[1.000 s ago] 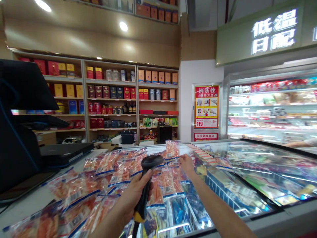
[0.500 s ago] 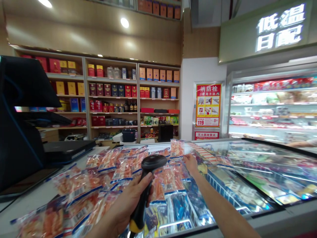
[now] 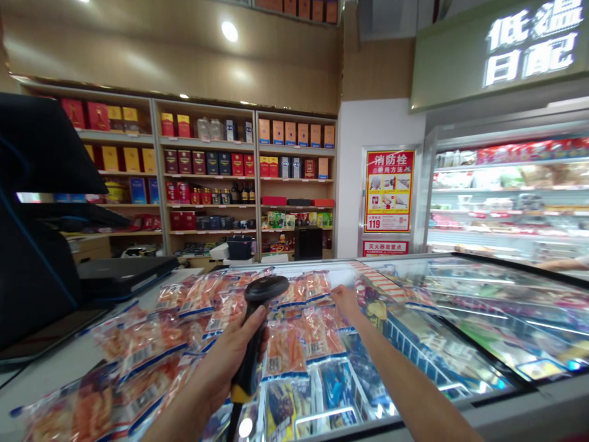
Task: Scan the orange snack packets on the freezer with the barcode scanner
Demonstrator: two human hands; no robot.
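Observation:
My left hand is wrapped round the handle of a black and yellow barcode scanner, its head raised over the packets. My right hand is closed, fingertips pinched at the right corner of a clear plastic food packet with a blue edge and orange-pink contents. This packet lies low at the far end of a spread of similar packets. Several of these show barcode labels. The scanner and my left forearm hide part of the spread.
A glass-topped chest freezer with a wire basket inside extends to the right, and one packet lies on its glass. At left stands a black monitor on the counter. Shelves of boxes line the back. Someone's arm shows at far right.
My right hand has moved slightly left, and the packet at its fingers has tipped from upright to nearly flat. The scanner in my left hand has shifted left and a little up.

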